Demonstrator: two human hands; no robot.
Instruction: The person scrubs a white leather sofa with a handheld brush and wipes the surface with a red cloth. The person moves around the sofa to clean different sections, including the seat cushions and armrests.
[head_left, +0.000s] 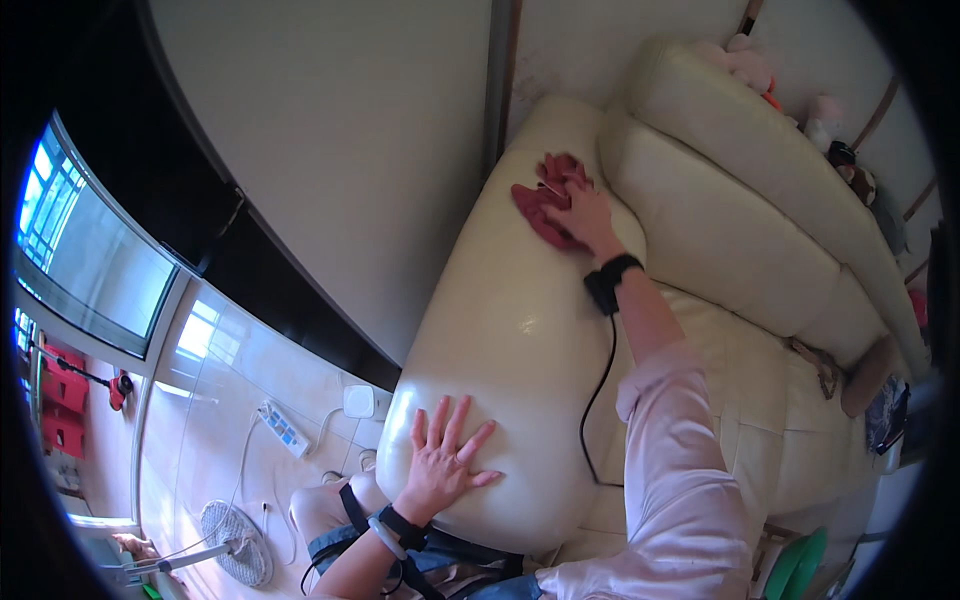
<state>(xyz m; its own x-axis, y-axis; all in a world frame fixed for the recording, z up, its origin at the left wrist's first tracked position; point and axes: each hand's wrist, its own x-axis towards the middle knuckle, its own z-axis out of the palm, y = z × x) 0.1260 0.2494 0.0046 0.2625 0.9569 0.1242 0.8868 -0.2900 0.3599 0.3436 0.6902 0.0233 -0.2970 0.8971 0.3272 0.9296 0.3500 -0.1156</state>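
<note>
Under my right hand a crumpled red cloth is pressed against the top of a cream leather sofa armrest, toward its far end. Part of the cloth bunches up past my fingertips, slightly blurred. My left hand rests flat with fingers spread on the near end of the same armrest and holds nothing. Black straps circle both wrists, and a black cable runs from the right one down beside the armrest.
The sofa's back cushion rises to the right, with plush toys along its top. On the tiled floor at left lie a power strip, white cables and a flat mop. A green plastic stool or basin stands at lower right.
</note>
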